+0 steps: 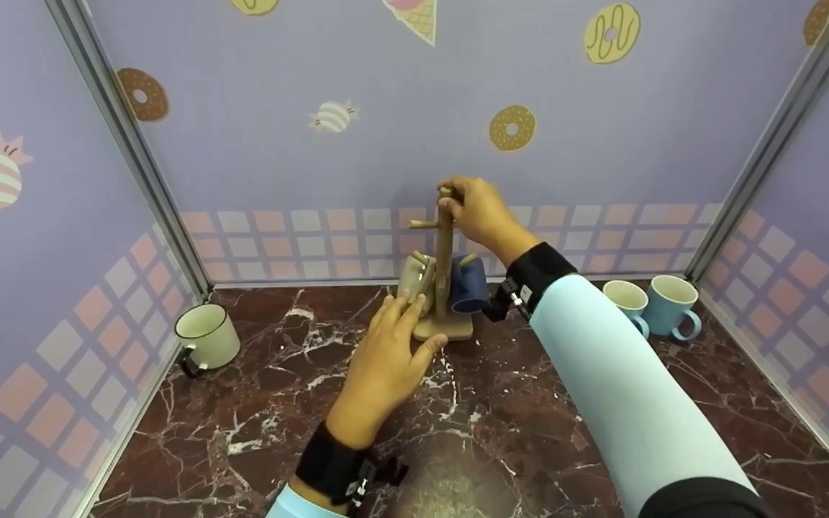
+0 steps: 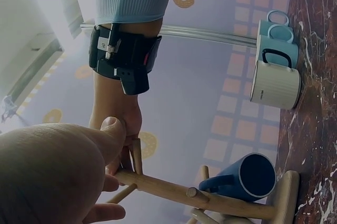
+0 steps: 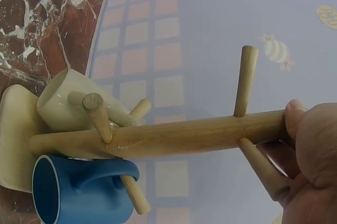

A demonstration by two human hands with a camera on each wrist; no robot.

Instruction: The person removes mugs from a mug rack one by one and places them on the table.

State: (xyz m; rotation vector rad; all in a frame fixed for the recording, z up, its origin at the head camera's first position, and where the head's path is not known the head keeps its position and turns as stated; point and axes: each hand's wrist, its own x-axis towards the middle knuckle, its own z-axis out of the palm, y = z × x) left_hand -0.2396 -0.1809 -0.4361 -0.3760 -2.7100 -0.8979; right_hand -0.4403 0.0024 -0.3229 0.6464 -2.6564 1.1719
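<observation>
A wooden mug tree (image 1: 444, 266) stands upright on the table. My right hand (image 1: 479, 208) grips the top of its post, thumb and fingers on either side. A blue mug (image 3: 84, 190) hangs from a low peg by its handle. On the other side of the post a cream mug (image 3: 79, 98) hangs tilted at a low peg. My left hand (image 1: 386, 352) has its fingers extended, the fingertips overlapping the cream mug in the head view. The upper pegs (image 3: 246, 79) bear no mugs.
At the left stands a white mug with a black handle (image 1: 209, 338). Two light blue mugs (image 1: 666, 306) stand at the right near the wall. Beside them, another black-handled white mug (image 2: 276, 83) shows in the left wrist view. Patterned walls (image 1: 414, 158) enclose the marbled table (image 1: 278, 417).
</observation>
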